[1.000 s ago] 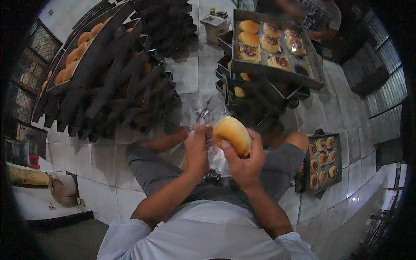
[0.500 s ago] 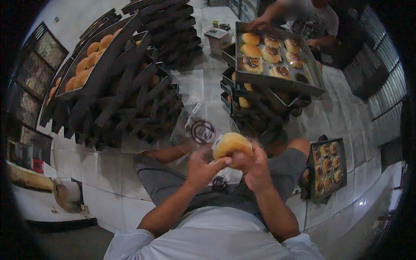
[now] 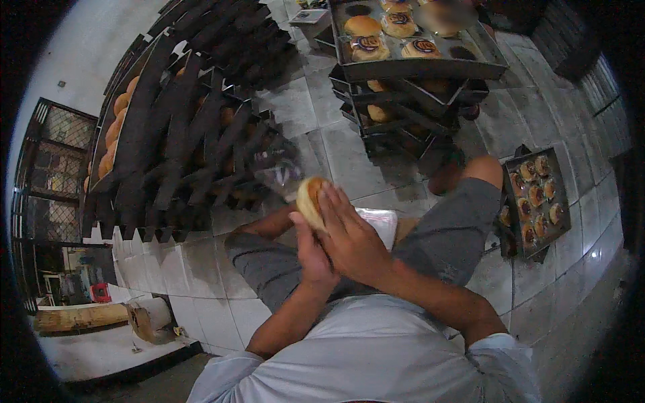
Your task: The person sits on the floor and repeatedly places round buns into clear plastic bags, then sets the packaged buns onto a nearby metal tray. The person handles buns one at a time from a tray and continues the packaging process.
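A round golden bun (image 3: 309, 203) is held on edge between my two hands, in front of my lap. My right hand (image 3: 353, 232) lies along its right side, the fingers together and pressed against it. From below and the left, my left hand (image 3: 313, 256) supports the bun; its thumb shows, while most of its fingers are hidden. A clear plastic bag with a dark round print (image 3: 282, 174) trails off the bun's upper left, smeared by motion. Between my legs lies a pile of clear plastic bags (image 3: 379, 225), partly covered by my right hand.
Stacked dark trays of buns (image 3: 181, 148) rise at the left. At the far right of centre, a tray of bagged and bare buns (image 3: 420, 69) tops another stack. A smaller tray of bagged buns (image 3: 535, 195) stands beside my right knee. A blurred person's part shows behind the far tray.
The bun has moved left and tipped onto its edge. My right hand has swung over to lie flat against it. The view has turned and shifted downward.
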The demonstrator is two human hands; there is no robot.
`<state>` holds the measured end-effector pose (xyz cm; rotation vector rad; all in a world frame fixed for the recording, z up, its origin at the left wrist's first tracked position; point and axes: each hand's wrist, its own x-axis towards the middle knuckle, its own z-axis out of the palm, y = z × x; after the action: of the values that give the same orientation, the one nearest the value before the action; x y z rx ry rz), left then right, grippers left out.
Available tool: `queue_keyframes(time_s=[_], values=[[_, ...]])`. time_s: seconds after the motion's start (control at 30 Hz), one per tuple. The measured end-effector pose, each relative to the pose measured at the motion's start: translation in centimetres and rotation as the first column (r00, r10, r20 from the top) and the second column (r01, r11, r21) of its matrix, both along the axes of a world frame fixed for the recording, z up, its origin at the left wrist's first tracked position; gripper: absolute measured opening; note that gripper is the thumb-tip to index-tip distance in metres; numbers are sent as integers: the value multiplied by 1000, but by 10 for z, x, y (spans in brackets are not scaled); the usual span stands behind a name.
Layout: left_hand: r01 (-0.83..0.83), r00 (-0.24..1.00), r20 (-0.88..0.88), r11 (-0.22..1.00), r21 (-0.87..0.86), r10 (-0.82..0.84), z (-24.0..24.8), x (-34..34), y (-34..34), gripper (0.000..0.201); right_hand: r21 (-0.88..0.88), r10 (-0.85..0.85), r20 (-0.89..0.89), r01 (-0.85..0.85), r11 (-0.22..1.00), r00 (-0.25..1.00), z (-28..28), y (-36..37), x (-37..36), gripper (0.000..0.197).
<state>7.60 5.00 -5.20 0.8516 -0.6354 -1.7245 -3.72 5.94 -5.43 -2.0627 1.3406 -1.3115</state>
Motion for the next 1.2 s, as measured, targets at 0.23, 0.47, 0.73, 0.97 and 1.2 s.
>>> queue_keyframes(time_s=[0.23,0.47,0.73,0.97,1.2], values=[[82,940,-324,992,-94,-108,-24,37,-23,86,114,51,37,-55,992,998,-2,5,-14,60],[56,997,-67,985,166,-45,2,-19,3,88,6,-140,48,140,990,989,-7,-8,-8,58],[424,537,818,773,-473,206,-2,36,12,68,99,47,326,-83,992,944,36,20,-25,55],[473,391,772,611,-635,500,12,43,9,53,547,-438,832,-379,746,339,-5,-13,-53,39],[-13,998,64,1000,-24,14,-36,12,-47,25,529,-521,829,-588,612,204,-25,5,-58,46]])
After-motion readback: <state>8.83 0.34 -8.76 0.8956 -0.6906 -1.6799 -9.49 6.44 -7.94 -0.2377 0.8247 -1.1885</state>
